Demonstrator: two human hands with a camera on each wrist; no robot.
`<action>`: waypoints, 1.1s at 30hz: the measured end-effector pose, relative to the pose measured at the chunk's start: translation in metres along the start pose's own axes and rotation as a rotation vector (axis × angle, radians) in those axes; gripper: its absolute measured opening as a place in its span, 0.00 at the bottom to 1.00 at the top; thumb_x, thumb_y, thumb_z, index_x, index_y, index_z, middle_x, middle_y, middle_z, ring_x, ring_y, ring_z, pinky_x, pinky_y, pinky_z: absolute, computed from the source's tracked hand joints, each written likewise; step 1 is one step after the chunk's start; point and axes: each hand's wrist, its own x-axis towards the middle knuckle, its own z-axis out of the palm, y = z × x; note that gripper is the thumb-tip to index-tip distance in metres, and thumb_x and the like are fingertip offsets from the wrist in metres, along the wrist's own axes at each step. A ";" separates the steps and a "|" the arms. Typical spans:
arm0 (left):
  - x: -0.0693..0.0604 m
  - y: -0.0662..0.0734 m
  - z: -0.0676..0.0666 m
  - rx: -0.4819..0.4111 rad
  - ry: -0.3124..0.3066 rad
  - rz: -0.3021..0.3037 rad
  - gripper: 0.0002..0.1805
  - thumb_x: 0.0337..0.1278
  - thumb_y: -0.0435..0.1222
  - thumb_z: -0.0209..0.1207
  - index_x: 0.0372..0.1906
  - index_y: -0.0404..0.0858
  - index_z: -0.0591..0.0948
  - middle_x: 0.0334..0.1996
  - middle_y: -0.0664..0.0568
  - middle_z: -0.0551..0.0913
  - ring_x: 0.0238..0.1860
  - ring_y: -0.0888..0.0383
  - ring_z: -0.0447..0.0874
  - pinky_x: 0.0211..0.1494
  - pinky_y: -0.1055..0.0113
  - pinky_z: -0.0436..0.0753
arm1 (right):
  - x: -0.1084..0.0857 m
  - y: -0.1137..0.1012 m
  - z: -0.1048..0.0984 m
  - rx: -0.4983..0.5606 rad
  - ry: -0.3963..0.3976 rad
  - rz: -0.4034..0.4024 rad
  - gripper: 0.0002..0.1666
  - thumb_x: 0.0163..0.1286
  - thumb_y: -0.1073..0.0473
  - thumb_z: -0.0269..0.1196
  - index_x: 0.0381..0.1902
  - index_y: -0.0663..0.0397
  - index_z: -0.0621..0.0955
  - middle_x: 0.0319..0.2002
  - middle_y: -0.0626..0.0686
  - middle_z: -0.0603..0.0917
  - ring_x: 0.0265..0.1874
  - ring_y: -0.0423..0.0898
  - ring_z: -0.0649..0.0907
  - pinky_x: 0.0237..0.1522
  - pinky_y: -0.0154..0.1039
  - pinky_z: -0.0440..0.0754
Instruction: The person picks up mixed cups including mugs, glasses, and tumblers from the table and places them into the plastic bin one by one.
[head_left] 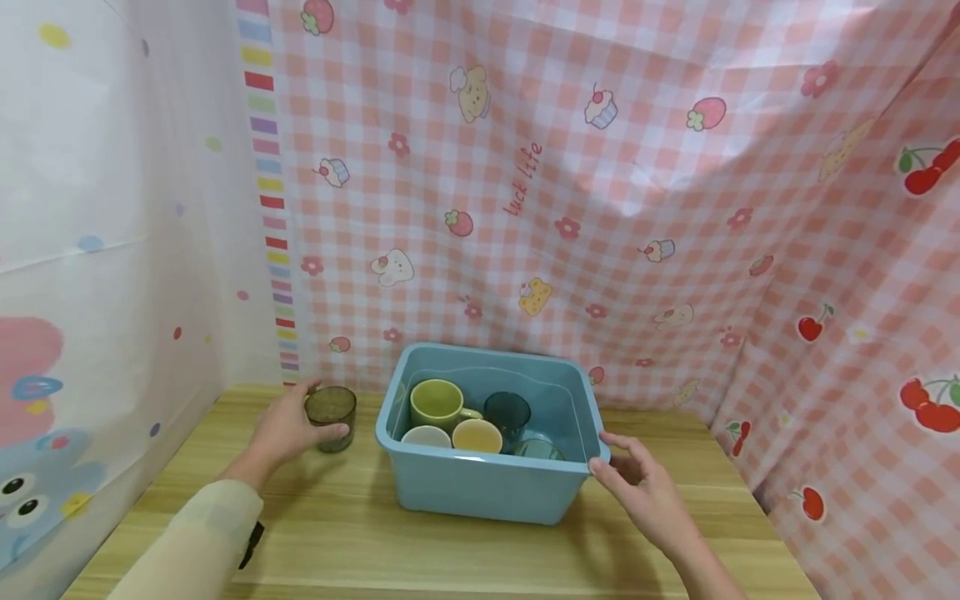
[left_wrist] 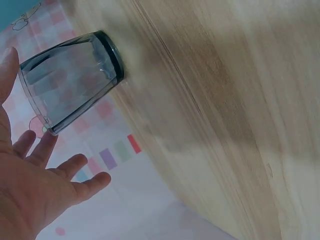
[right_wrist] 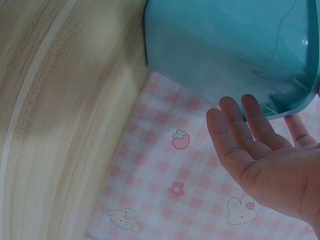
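My left hand (head_left: 291, 429) pinches a dark clear drinking glass (head_left: 332, 408) near its rim, thumb in front and index finger behind. In the left wrist view the glass (left_wrist: 75, 80) appears tilted because of the camera angle, and the other fingers (left_wrist: 90, 185) spread away from it. To its right stands a blue plastic bin (head_left: 487, 483). At the bin's front right corner my right hand (head_left: 645, 492) holds the rim between thumb and index finger. In the right wrist view, the remaining fingers (right_wrist: 232, 125) extend loosely beside the bin wall.
Inside the bin are a green mug (head_left: 437, 402), a yellow-lined cup (head_left: 477, 437), a white cup (head_left: 426, 437), a dark glass (head_left: 507, 412) and a pale clear glass (head_left: 540, 448). Patterned cloth (head_left: 525, 250) hangs behind the wooden table (head_left: 375, 550).
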 end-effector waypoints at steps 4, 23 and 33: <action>0.000 -0.001 0.000 -0.003 -0.004 -0.004 0.55 0.59 0.55 0.75 0.82 0.33 0.62 0.77 0.28 0.68 0.73 0.23 0.69 0.68 0.22 0.70 | 0.000 0.000 0.000 0.000 -0.003 -0.010 0.31 0.78 0.43 0.66 0.73 0.43 0.76 0.59 0.63 0.88 0.56 0.53 0.89 0.54 0.54 0.89; 0.009 -0.002 0.014 0.019 0.044 -0.042 0.54 0.57 0.57 0.75 0.80 0.33 0.66 0.77 0.30 0.70 0.73 0.25 0.70 0.68 0.24 0.72 | 0.000 0.000 0.000 0.014 -0.010 -0.031 0.30 0.79 0.47 0.66 0.74 0.44 0.75 0.60 0.63 0.88 0.55 0.52 0.89 0.53 0.53 0.89; 0.013 -0.002 0.018 -0.035 0.036 -0.041 0.56 0.57 0.54 0.75 0.81 0.30 0.63 0.77 0.27 0.69 0.73 0.24 0.69 0.69 0.27 0.75 | -0.001 0.001 -0.001 0.008 0.000 -0.024 0.31 0.78 0.46 0.67 0.74 0.44 0.76 0.60 0.63 0.88 0.57 0.55 0.89 0.53 0.55 0.89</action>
